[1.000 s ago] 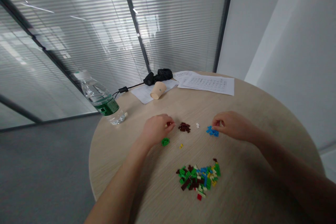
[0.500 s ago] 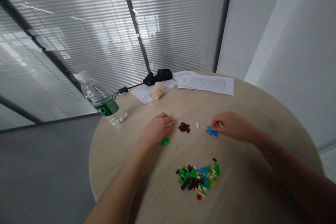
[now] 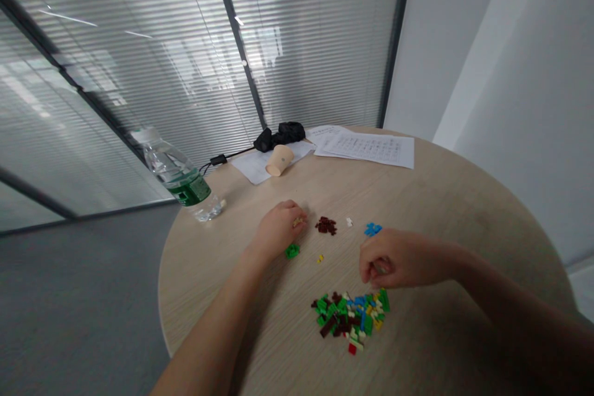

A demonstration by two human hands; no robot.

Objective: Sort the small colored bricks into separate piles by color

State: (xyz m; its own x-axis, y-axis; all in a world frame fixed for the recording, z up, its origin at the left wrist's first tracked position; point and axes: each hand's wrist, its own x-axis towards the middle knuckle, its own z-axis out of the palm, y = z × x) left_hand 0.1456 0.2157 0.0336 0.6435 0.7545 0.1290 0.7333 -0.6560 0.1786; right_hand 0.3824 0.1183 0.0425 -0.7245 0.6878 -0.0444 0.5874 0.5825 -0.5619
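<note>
My left hand (image 3: 279, 229) rests on the table with its fingers curled round a few small cream toy bricks (image 3: 298, 221). Just below it lies a small heap of green bricks (image 3: 292, 251). My right hand (image 3: 387, 258) hovers at the far edge of a mixed pile of toy bricks (image 3: 348, 320), its thumb and fingers pinched together; whatever is between the tips is hidden. Beyond that hand, partly covered by it, are blue bricks (image 3: 372, 229). Between the hands sit dark brown bricks (image 3: 326, 226), white bricks (image 3: 349, 221) and yellow bricks (image 3: 320, 258).
A water bottle (image 3: 185, 185) stands at the table's left edge. Toward the back, a paper cup (image 3: 279, 160) lies on its side near a black bundle (image 3: 290, 132) with a cord. Printed sheets (image 3: 371, 148) lie at the back of the round wooden table (image 3: 464, 198).
My right hand has left the blue bricks and come nearer, to the far edge of the mixed pile. My left hand has stayed almost still on the cream bricks.
</note>
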